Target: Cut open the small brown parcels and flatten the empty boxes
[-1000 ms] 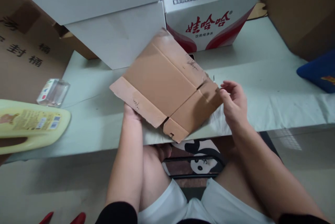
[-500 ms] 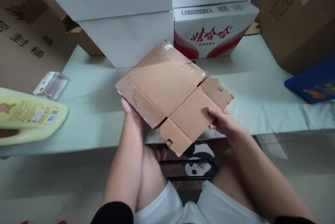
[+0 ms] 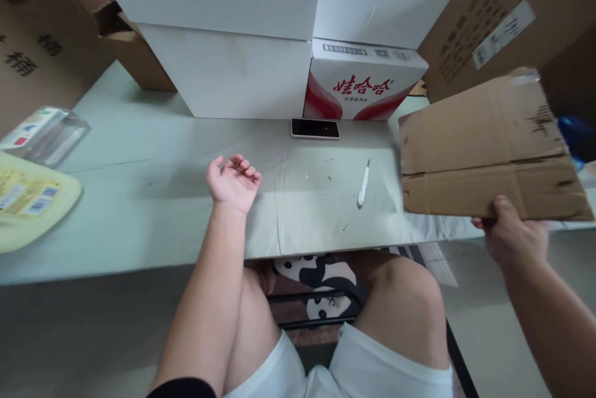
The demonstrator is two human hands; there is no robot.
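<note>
My right hand (image 3: 514,233) grips the lower edge of a brown cardboard sheet (image 3: 470,137), thumb on the near face. The sheet is creased across and held up at the right side of the table. My left hand (image 3: 235,184) rests palm up over the table with loosely curled fingers and nothing in it. Between the hands lies a white craft knife (image 3: 364,184) with a thin blade. A phone (image 3: 315,128) with a dark screen lies behind it, close to the white boxes.
White boxes (image 3: 233,75) and a red-and-white water carton (image 3: 365,84) stand along the back. On the left are a yellow bottle (image 3: 37,199), a clear plastic container (image 3: 58,137) and a brown carton (image 3: 41,31). Another large carton (image 3: 488,19) stands right. Small scraps dot the green tablecloth (image 3: 186,218).
My right hand has carried the cardboard to the right and turned it. My left hand has let go of it. The knife and phone are now uncovered.
</note>
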